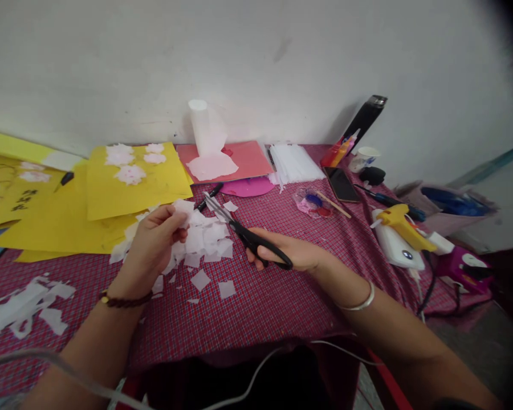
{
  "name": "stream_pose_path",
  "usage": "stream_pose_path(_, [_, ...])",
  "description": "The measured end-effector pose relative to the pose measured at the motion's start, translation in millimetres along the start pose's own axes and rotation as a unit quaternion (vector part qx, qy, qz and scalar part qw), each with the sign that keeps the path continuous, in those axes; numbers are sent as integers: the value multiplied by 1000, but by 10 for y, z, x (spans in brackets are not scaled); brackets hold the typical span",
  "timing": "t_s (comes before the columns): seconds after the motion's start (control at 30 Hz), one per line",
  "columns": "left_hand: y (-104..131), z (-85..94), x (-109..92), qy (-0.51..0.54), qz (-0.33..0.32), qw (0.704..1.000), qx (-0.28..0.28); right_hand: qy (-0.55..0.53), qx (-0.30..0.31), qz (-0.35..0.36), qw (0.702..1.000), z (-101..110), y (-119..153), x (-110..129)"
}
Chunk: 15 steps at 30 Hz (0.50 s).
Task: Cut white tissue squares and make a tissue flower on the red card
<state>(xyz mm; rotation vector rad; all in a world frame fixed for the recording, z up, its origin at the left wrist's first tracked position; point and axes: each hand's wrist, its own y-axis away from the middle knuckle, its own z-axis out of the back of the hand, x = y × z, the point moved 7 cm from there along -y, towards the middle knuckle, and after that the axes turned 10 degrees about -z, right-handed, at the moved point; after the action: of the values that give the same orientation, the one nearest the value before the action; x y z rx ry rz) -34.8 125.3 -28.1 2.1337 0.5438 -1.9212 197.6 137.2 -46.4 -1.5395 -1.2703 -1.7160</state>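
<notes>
A: What do the hands hold, please?
B: The left hand pinches pale paper between thumb and fingers, beside the cut pieces; the right hand is closed around the handles of the black scissors, whose blades point toward the paper.
A: And the containers?
B: The paper cup stands near the phone; its contents I cannot tell; the bin at right holds something blue; the clear wrapper carries blue and red patches.

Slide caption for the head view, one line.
Left hand pinches white paper, right hand holds black-handled scissors, over a checked tablecloth strewn with paper squares.
</notes>
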Motion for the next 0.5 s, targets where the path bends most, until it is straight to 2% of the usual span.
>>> stream_pose_path(0.17, [4,0,-50,46,-23,999,-13,-7,58,16,998,-51,26,13])
stream_pose_path(0.23, [7,-23,-42,44,-21,999,5,-7,79,9,997,-70,25,0])
stream_pose_path(0.37, [23,-104,35,7,7,998,66,-4,81,9,997,-75,19,-3])
stream_pose_path(0.5, [47,-145,88,-17,33,997,75,0,82,1,997,-101,1,-18])
